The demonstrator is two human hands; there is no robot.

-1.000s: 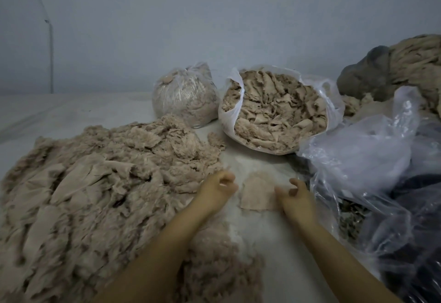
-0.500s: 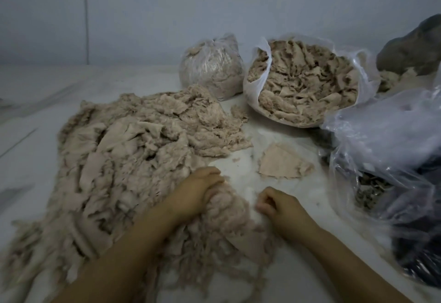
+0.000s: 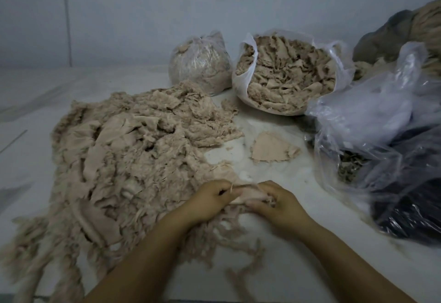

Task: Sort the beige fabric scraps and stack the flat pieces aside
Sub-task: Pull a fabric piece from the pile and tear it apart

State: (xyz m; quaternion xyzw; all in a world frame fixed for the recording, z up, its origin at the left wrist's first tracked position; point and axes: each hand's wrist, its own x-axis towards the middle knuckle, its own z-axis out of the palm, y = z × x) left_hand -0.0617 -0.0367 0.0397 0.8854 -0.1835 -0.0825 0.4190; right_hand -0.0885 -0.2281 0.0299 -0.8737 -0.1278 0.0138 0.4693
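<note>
Step in hand: a single scrap point(image 3: 245, 195) is being drawn out at the near right edge of the scrap pile point(image 3: 133, 159). The left hand point(image 3: 210, 201) and right hand point(image 3: 276, 203) both have fingers curled round this scrap, which is held stretched between them just clear of the pile's edge. Frayed strands hang from it toward the worktop point(image 3: 298, 267). Whether the piece is flat or only a twisted strip cannot be told; it is bunched in the grip.

The flat stack point(image 3: 272, 149) lies on the worktop to the right of the pile, apart from it and beyond the hands. It appears thin, so I judge the sorting to be at an early stage; the bulk of the pile is unsorted.

Beyond the pile stand an open bag of scraps point(image 3: 286, 76) and a tied bag point(image 3: 200, 64). Loose clear plastic bags point(image 3: 372, 116) lie right of the stack.

Next move, as judged: spread the scrap open, assess it, and if flat carry it forward and lay it squarely on the stack without dragging strands along.
</note>
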